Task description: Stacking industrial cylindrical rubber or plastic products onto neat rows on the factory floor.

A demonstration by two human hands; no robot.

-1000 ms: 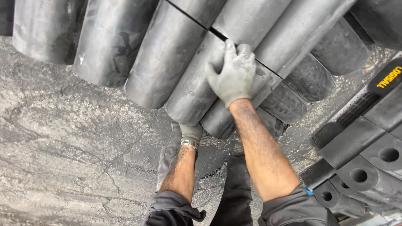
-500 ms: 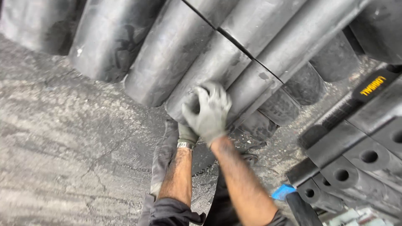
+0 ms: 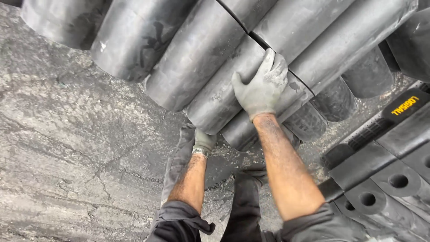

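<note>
Two gloved hands on one dark cylinder (image 3: 224, 96) in the stacked row, head view. Right hand (image 3: 261, 87) lies flat on top, fingers spread, not gripping. Left hand (image 3: 204, 141) under its lower end; grip cannot be told.

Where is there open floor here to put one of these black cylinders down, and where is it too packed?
The widest bare patch is the cracked grey floor left of the left hand, below the stacked black cylinders. It is crowded on the right: the right hand lies on the stack, and black blocks with holes fill the lower right, leaving a narrow gritty strip between.
</note>
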